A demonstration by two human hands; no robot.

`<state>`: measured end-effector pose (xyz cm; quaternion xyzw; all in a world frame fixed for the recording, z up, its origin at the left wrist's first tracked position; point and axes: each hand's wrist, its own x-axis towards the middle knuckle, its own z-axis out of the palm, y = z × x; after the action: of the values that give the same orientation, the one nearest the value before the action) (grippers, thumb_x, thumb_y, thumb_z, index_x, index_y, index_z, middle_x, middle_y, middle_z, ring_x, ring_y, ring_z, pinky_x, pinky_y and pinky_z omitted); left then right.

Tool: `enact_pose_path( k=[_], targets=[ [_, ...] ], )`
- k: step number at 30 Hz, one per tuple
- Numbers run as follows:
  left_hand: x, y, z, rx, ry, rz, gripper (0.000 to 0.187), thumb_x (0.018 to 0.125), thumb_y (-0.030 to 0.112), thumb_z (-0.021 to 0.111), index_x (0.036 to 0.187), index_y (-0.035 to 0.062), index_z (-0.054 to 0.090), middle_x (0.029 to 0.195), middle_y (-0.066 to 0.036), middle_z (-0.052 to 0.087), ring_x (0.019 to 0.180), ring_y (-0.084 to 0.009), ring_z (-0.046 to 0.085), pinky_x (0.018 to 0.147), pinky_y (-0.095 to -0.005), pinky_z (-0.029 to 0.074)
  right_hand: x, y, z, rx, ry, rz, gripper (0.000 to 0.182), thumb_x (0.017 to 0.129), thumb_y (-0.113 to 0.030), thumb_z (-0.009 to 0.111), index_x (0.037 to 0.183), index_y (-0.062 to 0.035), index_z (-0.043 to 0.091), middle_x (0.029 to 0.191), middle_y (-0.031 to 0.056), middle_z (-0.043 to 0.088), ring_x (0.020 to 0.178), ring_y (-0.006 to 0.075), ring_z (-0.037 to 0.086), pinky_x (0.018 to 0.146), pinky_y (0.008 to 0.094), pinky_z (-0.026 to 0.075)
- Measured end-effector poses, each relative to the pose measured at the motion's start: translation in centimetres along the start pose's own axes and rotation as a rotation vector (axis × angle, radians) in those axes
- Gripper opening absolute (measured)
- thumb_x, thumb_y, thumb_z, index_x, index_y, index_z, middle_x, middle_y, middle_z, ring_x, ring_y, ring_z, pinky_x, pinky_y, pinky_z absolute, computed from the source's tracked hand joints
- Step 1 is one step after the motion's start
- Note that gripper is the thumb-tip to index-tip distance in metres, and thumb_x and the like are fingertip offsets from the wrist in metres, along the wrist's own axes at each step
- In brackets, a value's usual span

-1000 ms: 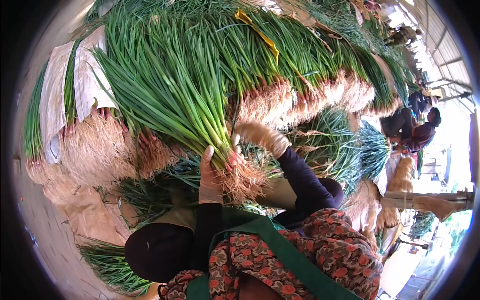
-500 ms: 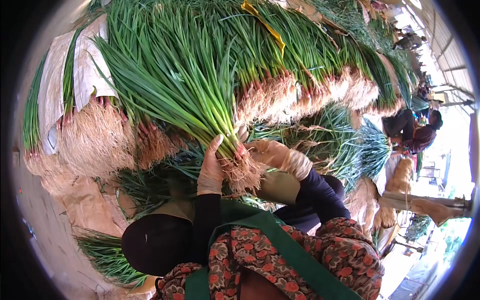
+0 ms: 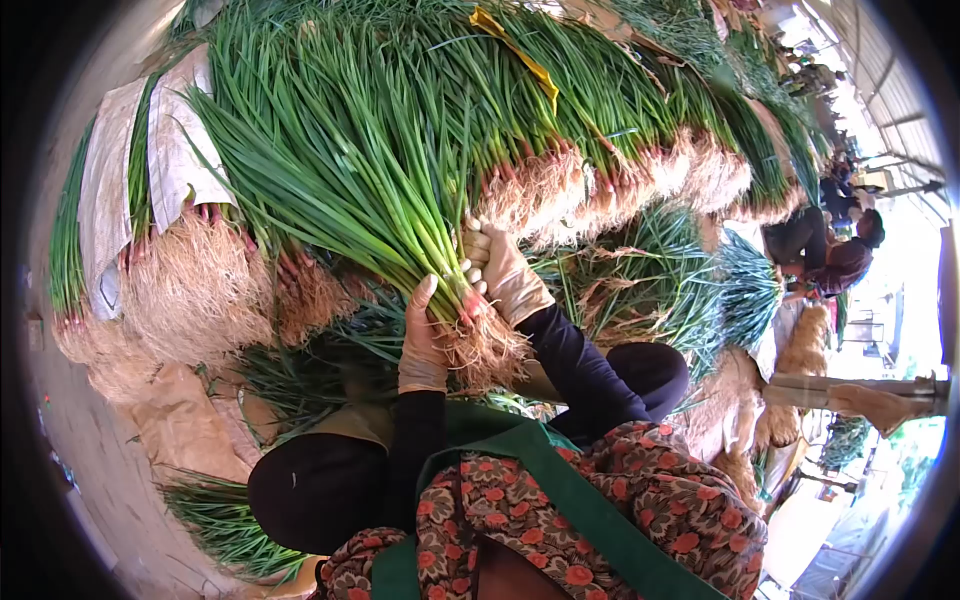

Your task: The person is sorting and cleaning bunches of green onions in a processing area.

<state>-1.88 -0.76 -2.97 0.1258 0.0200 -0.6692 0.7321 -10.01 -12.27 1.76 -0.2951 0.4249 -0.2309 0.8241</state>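
A bunch of green onions (image 3: pixel 425 235) with long green leaves, pinkish-white bases and tan roots slants across the middle of the view. My left hand (image 3: pixel 424 335), in a thin pale glove, is closed around its lower stems just above the roots. On the other side, my gloved right hand (image 3: pixel 505 275) presses against the stems with its fingers curled in. What those fingers pinch, if anything, is hidden. The roots hang over my lap.
Rows of rooty green onion bundles (image 3: pixel 535 190) lie ahead. At left, pale sacking (image 3: pixel 185 130) covers more bundles. Loose leaves (image 3: pixel 640 290) are heaped at right, near a wooden beam (image 3: pixel 840 393). Another person (image 3: pixel 840 262) sits farther off at right.
My right hand has moved from beside the roots up and left to the stems, its fingers now curled. The left hand keeps its hold on the bunch, nearly still.
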Motion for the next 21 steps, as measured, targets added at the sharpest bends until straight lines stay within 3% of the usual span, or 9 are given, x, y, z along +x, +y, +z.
enact_pose_path(
  k=[2,3,5,7,8,9,11,13,21],
  targets=[
    [-0.1,0.5,0.8,-0.138,-0.264,0.024,0.063,0.083,0.043,0.055,0.123,-0.0042,0.043,0.108,-0.017,0.055,0.089,-0.0283,0.057,0.083,-0.0457,0.047,0.5,-1.1,-1.8,-0.501,-0.235,-0.556,0.024,0.096,-0.023,0.035,0.086,-0.0063,0.05,0.064,0.0015,0.048,0.05,0.0117,0.042,0.046,0.0231,0.038],
    [-0.7,0.5,1.3,-0.214,-0.247,0.061,0.065,0.081,0.045,0.055,0.124,-0.0027,0.041,0.111,-0.016,0.052,0.092,-0.0288,0.054,0.085,-0.0485,0.045,4.3,-0.9,-5.7,-0.043,-0.511,-0.172,0.019,0.097,-0.017,0.036,0.089,-0.0045,0.049,0.067,0.0012,0.046,0.054,0.0123,0.042,0.052,0.0227,0.041],
    [-1.0,1.1,1.8,-0.159,-0.294,0.09,0.068,0.081,0.048,0.054,0.127,0.0004,0.04,0.115,-0.015,0.051,0.091,-0.0283,0.054,0.084,-0.0473,0.044,7.3,1.7,-10.1,-1.208,-0.594,-0.55,0.034,0.092,-0.019,0.047,0.122,-0.0021,0.05,0.104,0.0059,0.061,0.086,0.0201,0.058,0.076,0.0282,0.049],
    [-1.5,0.7,3.0,-0.22,-0.17,0.136,0.072,0.081,0.052,0.051,0.134,0.0066,0.036,0.126,-0.017,0.048,0.089,-0.0281,0.054,0.084,-0.046,0.044,2.2,-0.3,-12.6,-1.224,-0.887,-0.265,0.045,0.086,-0.028,0.055,0.125,-0.0051,0.05,0.128,0.0131,0.051,0.12,0.0235,0.047,0.1,0.0363,0.036],
    [-1.1,0.8,2.9,-0.121,-0.203,0.135,0.074,0.082,0.053,0.049,0.138,0.0077,0.031,0.13,-0.017,0.045,0.09,-0.028,0.055,0.084,-0.0462,0.044,2.6,1.4,-13.4,-1.643,-0.653,-0.48,0.045,0.084,-0.03,0.057,0.121,-0.0047,0.052,0.124,0.0132,0.053,0.115,0.0251,0.051,0.095,0.0376,0.04],
    [-0.8,0.9,2.8,-0.023,-0.237,0.138,0.075,0.083,0.053,0.047,0.141,0.0088,0.026,0.134,-0.018,0.042,0.091,-0.0279,0.055,0.084,-0.0464,0.044,2.0,-1.1,-7.5,-1.854,-0.362,-0.18,0.037,0.084,-0.029,0.056,0.112,-0.0043,0.056,0.108,0.0154,0.06,0.1,0.0274,0.058,0.085,0.0379,0.045],
    [-0.6,0.5,3.4,0.043,-0.11,0.183,0.075,0.085,0.052,0.049,0.14,0.0074,0.025,0.132,-0.017,0.043,0.095,-0.0243,0.054,0.084,-0.043,0.046,3.2,-2.7,-5.7,-1.259,0.079,-0.574,0.025,0.088,-0.023,0.053,0.098,-0.0003,0.057,0.073,0.0122,0.058,0.066,0.0178,0.055,0.062,0.0324,0.046],
    [-1.1,0.0,4.3,-0.005,-0.191,0.079,0.074,0.087,0.048,0.05,0.139,0.0008,0.026,0.119,-0.013,0.051,0.099,-0.0235,0.052,0.089,-0.0395,0.043,10.1,-0.7,-7.6,-1.012,0.239,-0.637,0.036,0.087,-0.031,0.055,0.099,0.0022,0.061,0.08,0.0168,0.064,0.074,0.0236,0.062,0.066,0.0344,0.049],
    [-0.9,0.3,2.6,0.135,0.074,0.04,0.067,0.089,0.042,0.049,0.133,-0.0051,0.033,0.117,-0.018,0.051,0.113,-0.0258,0.049,0.104,-0.0437,0.033,5.9,-3.2,-2.2,-1.546,-0.041,-0.471,0.036,0.081,-0.033,0.059,0.098,-0.0011,0.06,0.086,0.0186,0.064,0.08,0.0363,0.061,0.07,0.0404,0.05]
  ],
)
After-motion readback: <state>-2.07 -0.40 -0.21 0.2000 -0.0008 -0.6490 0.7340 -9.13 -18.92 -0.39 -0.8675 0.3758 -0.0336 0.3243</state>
